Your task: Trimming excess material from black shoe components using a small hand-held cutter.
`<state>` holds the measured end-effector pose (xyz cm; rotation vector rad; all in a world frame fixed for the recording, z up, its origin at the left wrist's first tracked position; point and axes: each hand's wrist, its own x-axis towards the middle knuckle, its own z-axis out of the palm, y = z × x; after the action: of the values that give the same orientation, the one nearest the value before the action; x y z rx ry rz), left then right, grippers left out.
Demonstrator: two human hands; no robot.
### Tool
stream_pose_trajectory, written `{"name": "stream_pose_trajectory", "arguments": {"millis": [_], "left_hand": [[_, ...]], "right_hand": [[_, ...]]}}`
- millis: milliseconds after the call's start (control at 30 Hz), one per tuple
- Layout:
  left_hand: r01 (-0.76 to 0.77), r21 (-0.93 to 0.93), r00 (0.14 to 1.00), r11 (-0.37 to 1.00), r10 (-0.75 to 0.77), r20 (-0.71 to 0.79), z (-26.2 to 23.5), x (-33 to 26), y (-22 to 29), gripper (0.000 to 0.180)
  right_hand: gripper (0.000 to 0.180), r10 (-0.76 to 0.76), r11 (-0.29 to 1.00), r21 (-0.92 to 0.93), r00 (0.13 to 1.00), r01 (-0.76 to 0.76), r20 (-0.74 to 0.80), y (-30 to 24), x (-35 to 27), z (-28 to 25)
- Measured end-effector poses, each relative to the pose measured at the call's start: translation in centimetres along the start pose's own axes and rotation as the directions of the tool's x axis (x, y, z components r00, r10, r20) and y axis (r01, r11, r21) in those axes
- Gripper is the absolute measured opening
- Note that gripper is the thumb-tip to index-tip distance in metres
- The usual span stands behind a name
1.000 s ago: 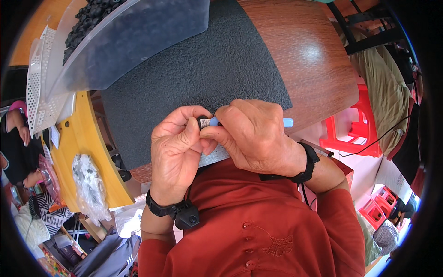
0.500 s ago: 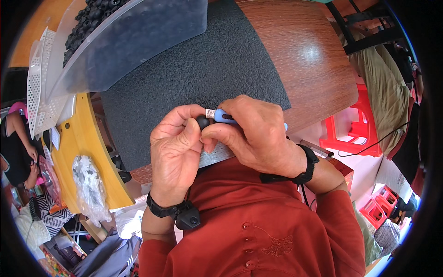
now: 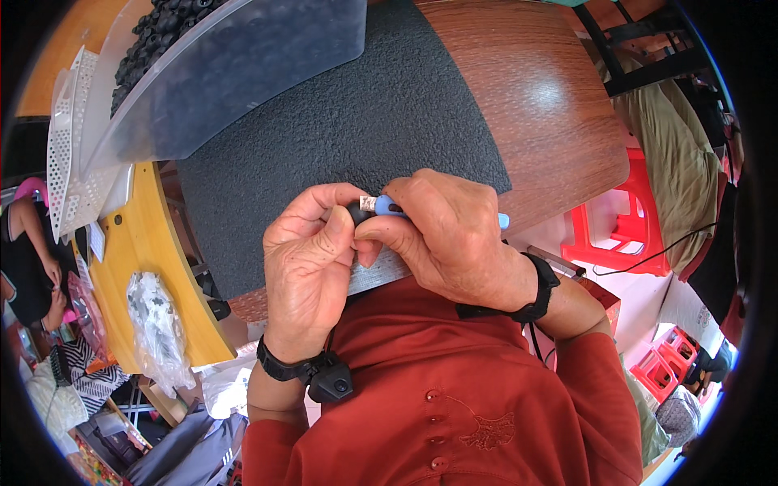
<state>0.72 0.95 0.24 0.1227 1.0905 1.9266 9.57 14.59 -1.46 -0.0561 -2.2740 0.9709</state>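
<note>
Above the near edge of the dark mat, my left hand (image 3: pixel 306 263) pinches a small round black piece (image 3: pixel 356 215) between thumb and fingers. My right hand (image 3: pixel 454 235) grips a blue-handled tool (image 3: pixel 386 205) that looks like a utility knife. Its pale wrapped end touches or nearly touches the top of the black piece. The blue handle shows on both sides of my right fist. My right thumb rests close beside the black piece, near my left thumb. Where the tool's tip meets the piece is too small to make out.
A clear plastic bin (image 3: pixel 267 77) full of small black pieces (image 3: pixel 166 32) stands at the far left on the textured dark mat (image 3: pixel 356 121). The mat lies on a brown wooden table (image 3: pixel 551 105). A red stool (image 3: pixel 628 223) is at the right; a plastic bag (image 3: pixel 158 324) lies left.
My right hand and the blue-handled tool have shifted and turned slightly; more of the handle's right end shows. The left hand still holds the black piece in nearly the same place.
</note>
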Motion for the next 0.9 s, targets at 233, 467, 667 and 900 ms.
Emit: {"name": "stream_pose_trajectory", "arguments": {"millis": [233, 467, 667, 900], "left_hand": [[0.010, 0.001, 1.000, 1.000, -0.010, 0.001, -0.1, 0.2, 0.0, 0.025], [0.017, 0.012, 1.000, 1.000, -0.017, 0.004, -0.3, 0.1, -0.1, 0.025], [-0.088, 0.041, 0.996, 0.995, 0.089, -0.014, 0.0, -0.1, -0.5, 0.025], [-0.134, 0.018, 0.988, 0.991, 0.132, 0.074, -0.6, 0.3, -0.8, 0.025]], "right_hand": [[0.022, -0.007, 1.000, -0.005, 1.000, 0.007, -0.007, 0.0, 0.0, 0.2], [0.023, 0.005, 1.000, 0.027, 1.000, -0.006, 0.023, 0.0, -0.1, -0.1], [0.019, 0.322, 0.873, 0.337, 0.936, -0.353, 0.144, -1.1, 0.6, -1.3], [0.020, 0.479, 0.552, 0.591, 0.804, -0.588, 0.352, -1.0, 1.4, -2.0]]}}
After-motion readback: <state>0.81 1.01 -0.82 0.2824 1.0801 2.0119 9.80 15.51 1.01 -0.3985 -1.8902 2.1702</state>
